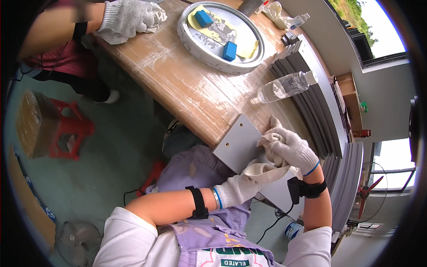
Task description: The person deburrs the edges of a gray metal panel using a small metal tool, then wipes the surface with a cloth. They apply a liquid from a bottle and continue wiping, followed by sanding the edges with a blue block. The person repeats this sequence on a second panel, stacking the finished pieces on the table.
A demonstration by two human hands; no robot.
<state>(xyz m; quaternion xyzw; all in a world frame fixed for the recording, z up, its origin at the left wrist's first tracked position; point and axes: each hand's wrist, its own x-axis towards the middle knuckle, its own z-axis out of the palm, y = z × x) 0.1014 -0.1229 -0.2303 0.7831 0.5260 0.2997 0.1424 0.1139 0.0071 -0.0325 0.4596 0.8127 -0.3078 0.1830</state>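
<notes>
A flat grey panel (238, 144) with small brass-rimmed holes lies across the near corner of the table and reaches toward my body. My right hand (296, 153), in a white knit glove, is closed on a crumpled off-white cloth (271, 171) above the panel. Part of the cloth hangs down toward my left hand (240, 189), also gloved, at the panel's near edge. The left fingers are hidden by the cloth and the panel, so their grip cannot be made out.
Beyond the panel lies a clear bottle (284, 87). A round white tray (184, 33) holds blue blocks (230, 51) and yellow sheets. Grey panels (307, 95) are stacked on the right. Another person's gloved hand (126, 20) rests on a cloth at upper left. A red stool (73, 127) stands on the floor.
</notes>
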